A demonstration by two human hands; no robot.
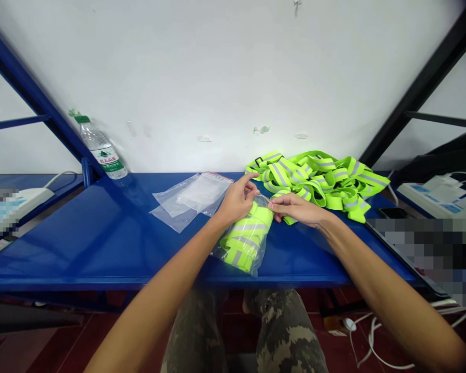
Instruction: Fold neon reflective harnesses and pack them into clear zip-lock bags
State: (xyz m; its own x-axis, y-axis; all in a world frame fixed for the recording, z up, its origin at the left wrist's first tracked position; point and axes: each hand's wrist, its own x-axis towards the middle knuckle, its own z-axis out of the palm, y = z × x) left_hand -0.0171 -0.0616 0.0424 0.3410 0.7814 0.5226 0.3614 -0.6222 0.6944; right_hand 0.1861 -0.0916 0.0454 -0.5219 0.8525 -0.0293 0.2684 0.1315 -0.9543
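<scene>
A clear zip bag lies near the front edge of the blue table, with a folded neon-yellow reflective strap inside it. My left hand pinches the bag's top edge at its left end, the index finger stretched out past it. At the right end of the same edge, my right hand grips the bag between thumb and fingers. Behind my right hand is a heap of loose reflective straps in the same yellow with grey stripes. Several flat zip bags lie left of my left hand.
A water bottle with a green cap leans at the back left by the blue frame post. Power strips and a phone are at the right. White cables trail on the floor. A white wall backs the blue table.
</scene>
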